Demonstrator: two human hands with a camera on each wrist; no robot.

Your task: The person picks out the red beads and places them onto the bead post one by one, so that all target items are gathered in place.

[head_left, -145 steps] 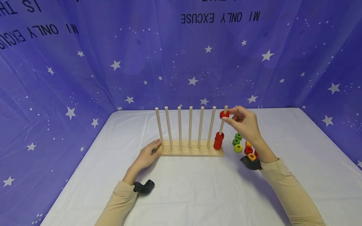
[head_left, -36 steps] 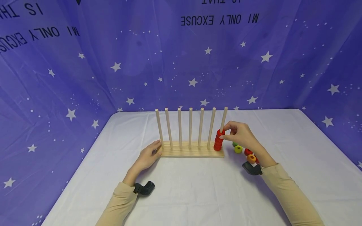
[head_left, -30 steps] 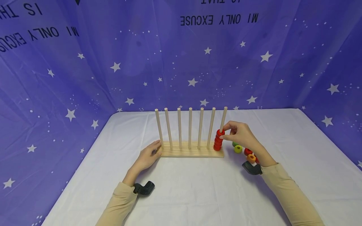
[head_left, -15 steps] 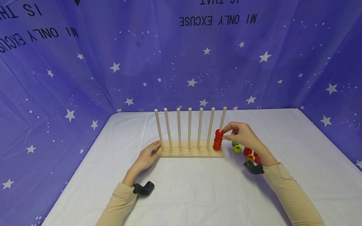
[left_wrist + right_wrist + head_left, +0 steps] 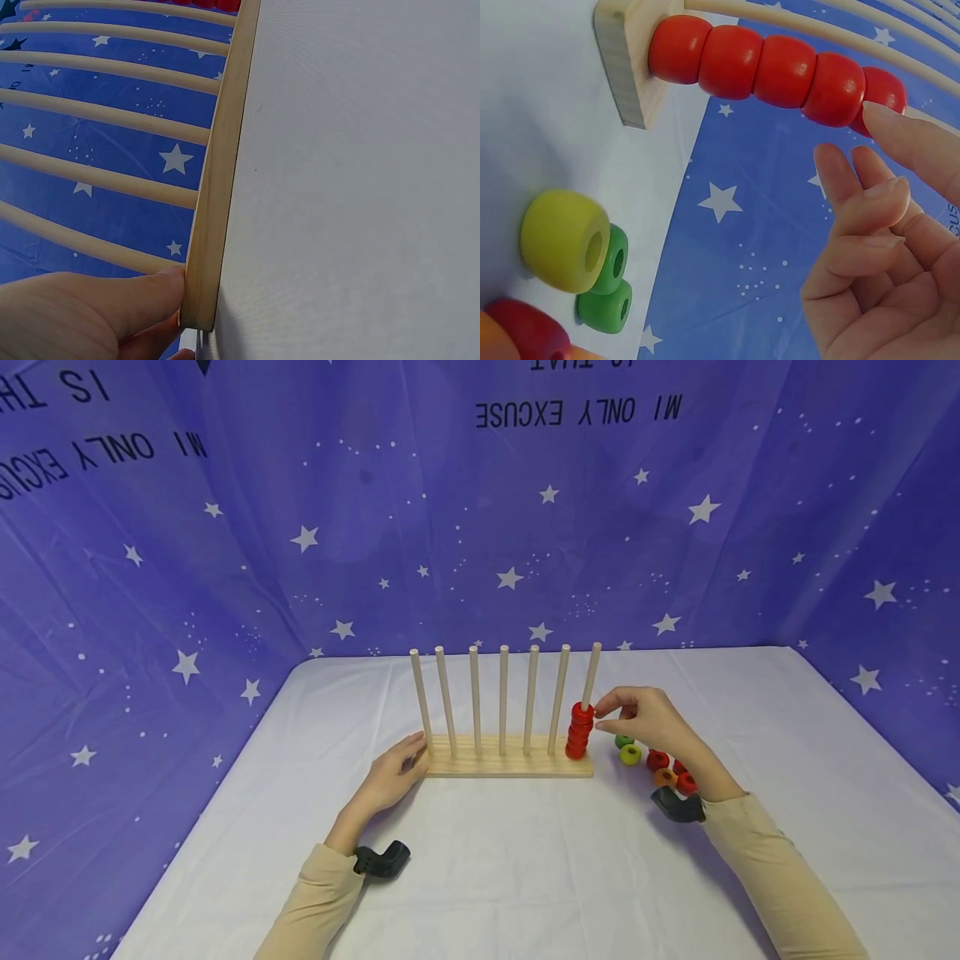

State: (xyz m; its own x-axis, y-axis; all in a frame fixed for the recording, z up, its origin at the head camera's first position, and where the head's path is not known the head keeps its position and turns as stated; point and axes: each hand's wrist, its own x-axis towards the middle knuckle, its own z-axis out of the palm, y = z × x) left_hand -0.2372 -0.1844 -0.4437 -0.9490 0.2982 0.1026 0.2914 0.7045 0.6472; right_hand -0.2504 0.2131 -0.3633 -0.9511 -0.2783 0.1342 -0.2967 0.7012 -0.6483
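Note:
A wooden peg rack [image 5: 506,767] with a row of upright pegs stands on the table. Its left end is gripped by my left hand [image 5: 392,772]; in the left wrist view the thumb [image 5: 154,296] presses against the base. Several red beads [image 5: 578,735] are stacked on the rightmost peg, all the way down to the base. Just right of the stack's top is my right hand [image 5: 648,720], thumb and forefinger parted with nothing between them. In the right wrist view a fingertip overlaps the topmost red bead [image 5: 885,84].
Loose beads lie right of the rack: a yellow-green bead [image 5: 630,755], green beads [image 5: 624,741], an orange bead [image 5: 664,777] and red beads [image 5: 657,760], partly hidden under my right forearm. A purple starry curtain [image 5: 450,527] hangs behind the white table [image 5: 510,877].
My right hand brought a red bead down the rightmost peg onto the red stack, let go of it and drew slightly right. The left hand stayed at the rack's end.

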